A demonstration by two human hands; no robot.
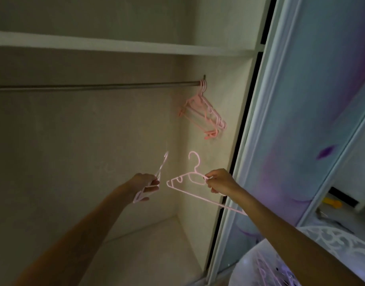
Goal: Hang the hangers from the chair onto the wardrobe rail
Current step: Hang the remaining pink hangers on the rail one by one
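Note:
A metal wardrobe rail (95,86) runs across the open wardrobe. Several pink hangers (204,114) hang bunched at its right end. My right hand (219,181) grips a pale pink hanger (190,183) by its shoulder, hook up, well below the rail. My left hand (146,183) holds another pale pink hanger (160,172), seen edge-on, also below the rail. More pink hangers (266,269) lie on the white lattice chair (332,242) at the bottom right.
A white shelf (115,45) sits above the rail. The wardrobe floor (146,250) lies below my arms. A sliding door (301,120) with a blue and purple pattern stands to the right. A yellow object (332,203) lies beyond it.

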